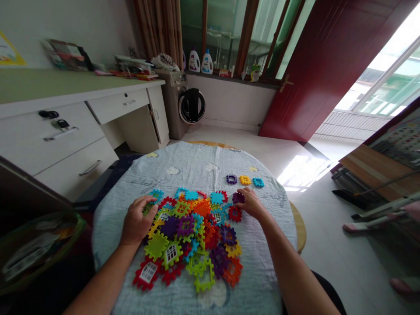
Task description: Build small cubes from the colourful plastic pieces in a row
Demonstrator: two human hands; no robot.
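A heap of bright interlocking plastic tiles (190, 238) lies on a round table covered by a pale blue cloth (197, 168). My left hand (138, 221) rests curled on the heap's left edge, its fingertips on a green tile (148, 208). My right hand (250, 203) pinches a purple tile (238, 197) at the heap's upper right, beside a red tile (235, 213). Three separate tiles, purple (231, 179), yellow (244, 180) and blue (258, 182), lie in a row beyond my right hand.
A white desk with drawers (75, 127) stands at the left, a washing machine (182, 105) behind it. A dark red door (315, 65) is at the back right. A green basket (36, 249) sits low left. Someone's foot (402, 286) shows at the right edge.
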